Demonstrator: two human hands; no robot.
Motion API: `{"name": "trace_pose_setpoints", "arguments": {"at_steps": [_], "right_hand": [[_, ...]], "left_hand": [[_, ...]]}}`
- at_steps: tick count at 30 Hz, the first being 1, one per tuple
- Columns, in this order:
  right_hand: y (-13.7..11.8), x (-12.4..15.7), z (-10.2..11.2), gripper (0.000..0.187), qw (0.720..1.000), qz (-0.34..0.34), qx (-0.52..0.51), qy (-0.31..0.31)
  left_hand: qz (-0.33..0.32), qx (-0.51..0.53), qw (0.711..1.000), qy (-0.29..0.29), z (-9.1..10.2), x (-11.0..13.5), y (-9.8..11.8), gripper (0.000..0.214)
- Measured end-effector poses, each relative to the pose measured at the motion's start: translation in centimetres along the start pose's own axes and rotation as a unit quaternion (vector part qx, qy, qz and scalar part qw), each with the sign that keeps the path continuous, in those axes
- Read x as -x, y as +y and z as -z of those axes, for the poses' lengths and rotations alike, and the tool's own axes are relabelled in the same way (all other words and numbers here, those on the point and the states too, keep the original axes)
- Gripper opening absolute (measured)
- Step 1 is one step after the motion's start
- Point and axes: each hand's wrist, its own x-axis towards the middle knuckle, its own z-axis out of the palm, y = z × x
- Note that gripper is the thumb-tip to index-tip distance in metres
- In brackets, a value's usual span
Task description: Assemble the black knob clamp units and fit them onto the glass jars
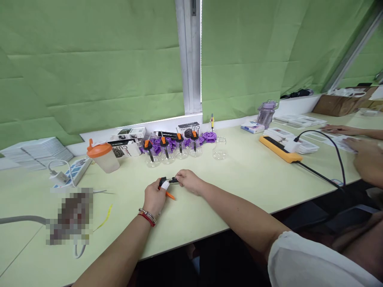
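Forearms reach in from the near edge to the middle of the pale bench [239,187]. Wearing red and silver bracelets, the left hand [154,197] has its grip closed around a black-and-orange pump cap [163,182], its orange stem poking out below. The right hand [189,181] pinches the cap's black end, fingertips together on it. Just behind stand 4 capped glass bottles [166,153] and 1 open bottle [220,149].
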Motion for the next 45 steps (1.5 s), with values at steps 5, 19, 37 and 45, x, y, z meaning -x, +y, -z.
{"name": "trace_pose_setpoints", "arguments": {"at_steps": [5, 19, 37, 45], "right_hand": [[-0.6, 0.4, 0.0, 0.01, 0.999, -0.024, -0.041, 0.001], [-1.3, -0.5, -0.3, 0.024, 0.993, -0.076, -0.087, 0.029], [-1.2, -0.5, -0.4, 0.019, 0.99, -0.096, -0.093, 0.041], [-1.2, -0.5, -0.3, 0.008, 0.989, -0.098, -0.103, 0.035]], "left_hand": [[-0.02, 0.0, 1.0, -0.001, -0.1, 0.1, 0.2, 0.034], [-0.058, -0.04, 0.996, 0.047, -0.5, -0.3, -0.9, 0.041], [-0.016, 0.003, 0.999, 0.032, -0.6, -0.5, -0.7, 0.04], [-0.003, 0.006, 0.999, 0.039, -0.8, -0.5, -1.0, 0.039]]}}
